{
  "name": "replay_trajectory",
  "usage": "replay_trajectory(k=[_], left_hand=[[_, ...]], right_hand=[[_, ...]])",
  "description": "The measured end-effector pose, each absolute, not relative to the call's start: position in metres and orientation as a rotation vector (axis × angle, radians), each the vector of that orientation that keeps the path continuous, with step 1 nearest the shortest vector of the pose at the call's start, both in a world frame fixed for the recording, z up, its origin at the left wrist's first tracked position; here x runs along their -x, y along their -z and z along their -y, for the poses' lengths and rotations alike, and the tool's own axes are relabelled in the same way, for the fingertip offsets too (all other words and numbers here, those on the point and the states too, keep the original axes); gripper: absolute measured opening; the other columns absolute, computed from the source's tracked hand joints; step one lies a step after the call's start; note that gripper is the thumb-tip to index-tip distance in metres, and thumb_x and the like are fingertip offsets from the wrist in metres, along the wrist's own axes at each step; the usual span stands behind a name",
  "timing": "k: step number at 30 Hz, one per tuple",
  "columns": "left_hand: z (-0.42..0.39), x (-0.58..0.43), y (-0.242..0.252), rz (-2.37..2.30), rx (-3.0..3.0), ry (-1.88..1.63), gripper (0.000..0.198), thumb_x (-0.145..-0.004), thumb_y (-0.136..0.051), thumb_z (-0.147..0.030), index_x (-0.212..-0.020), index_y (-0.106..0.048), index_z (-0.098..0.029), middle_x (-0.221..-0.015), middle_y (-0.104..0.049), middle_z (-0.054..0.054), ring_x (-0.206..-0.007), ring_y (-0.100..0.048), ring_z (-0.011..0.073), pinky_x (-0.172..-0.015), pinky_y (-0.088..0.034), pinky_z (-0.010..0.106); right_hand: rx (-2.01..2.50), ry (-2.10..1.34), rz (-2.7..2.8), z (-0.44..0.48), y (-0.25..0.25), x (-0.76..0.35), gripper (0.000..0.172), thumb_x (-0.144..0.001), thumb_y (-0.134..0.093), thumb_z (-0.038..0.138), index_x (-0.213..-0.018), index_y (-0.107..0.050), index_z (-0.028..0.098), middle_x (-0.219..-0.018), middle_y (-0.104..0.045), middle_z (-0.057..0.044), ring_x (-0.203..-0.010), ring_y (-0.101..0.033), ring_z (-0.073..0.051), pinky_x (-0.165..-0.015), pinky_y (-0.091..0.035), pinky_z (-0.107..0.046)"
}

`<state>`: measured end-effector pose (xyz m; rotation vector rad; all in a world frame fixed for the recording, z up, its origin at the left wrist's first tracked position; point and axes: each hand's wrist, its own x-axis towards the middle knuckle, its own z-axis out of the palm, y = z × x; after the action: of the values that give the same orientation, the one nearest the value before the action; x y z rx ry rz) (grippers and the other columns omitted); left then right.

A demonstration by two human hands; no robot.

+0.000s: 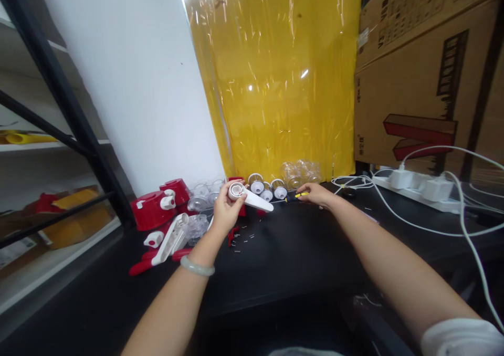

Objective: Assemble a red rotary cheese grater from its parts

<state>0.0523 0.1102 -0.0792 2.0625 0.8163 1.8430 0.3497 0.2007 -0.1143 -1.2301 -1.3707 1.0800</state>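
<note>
My left hand (226, 209) is closed around a white plastic handle-like part (255, 199), whose round hollow end faces up and whose narrow end points right. In my right hand (315, 194) is the black-and-yellow handle of a screwdriver (293, 196), its thin shaft pointing left. Just behind the two hands stand several white cylinders with metallic bands (256, 183). Small screws (246, 240) lie scattered on the black table in front of my left hand, beside a small red part (233, 235).
Red housings (153, 210), white-and-red handles (171, 239) and clear plastic cups (199, 198) crowd the left side. Clear domes (301, 173) stand by the yellow curtain (283, 83). At right are a power strip (421, 190), loose white cables (409, 232) and a large carton (425, 83).
</note>
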Motion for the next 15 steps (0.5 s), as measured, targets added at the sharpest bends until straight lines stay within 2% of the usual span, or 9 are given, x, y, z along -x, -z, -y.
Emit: replay_trajectory(k=[4, 8, 15], left_hand=[[-0.109, -0.052, 0.079, -0.819, -2.041, -1.808, 0.042, -0.085, -0.071, -0.039, -0.118, -0.054, -0.019, -0.123, -0.069, 0.015, -0.111, -0.071, 0.0287, -0.101, -0.054, 0.050], [-0.109, -0.052, 0.080, -0.822, -2.012, -1.801, 0.041, -0.085, -0.071, -0.039, -0.116, -0.052, -0.020, -0.119, -0.071, 0.015, -0.112, -0.071, 0.0289, -0.100, -0.055, 0.050], [-0.110, -0.050, 0.081, -0.852, -2.050, -1.821, 0.039, -0.089, -0.067, -0.042, -0.116, -0.050, -0.020, -0.117, -0.070, 0.014, -0.111, -0.071, 0.0282, -0.096, -0.058, 0.047]], right_hand=[[1.290, -0.778, 1.596, -0.207, 0.122, -0.350, 0.035, -0.047, -0.079, -0.010, -0.065, -0.069, 0.018, -0.064, -0.067, 0.004, -0.063, -0.062, -0.011, -0.061, -0.049, -0.019], [1.350, -0.568, 1.760, -0.207, 0.126, -0.348, 0.037, -0.044, -0.078, -0.011, -0.062, -0.067, 0.020, -0.066, -0.067, 0.003, -0.069, -0.064, -0.014, -0.073, -0.051, -0.025], [1.337, -0.548, 1.820, -0.211, 0.134, -0.350, 0.039, -0.041, -0.079, -0.009, -0.058, -0.065, 0.023, -0.060, -0.064, 0.004, -0.068, -0.065, -0.017, -0.073, -0.052, -0.026]])
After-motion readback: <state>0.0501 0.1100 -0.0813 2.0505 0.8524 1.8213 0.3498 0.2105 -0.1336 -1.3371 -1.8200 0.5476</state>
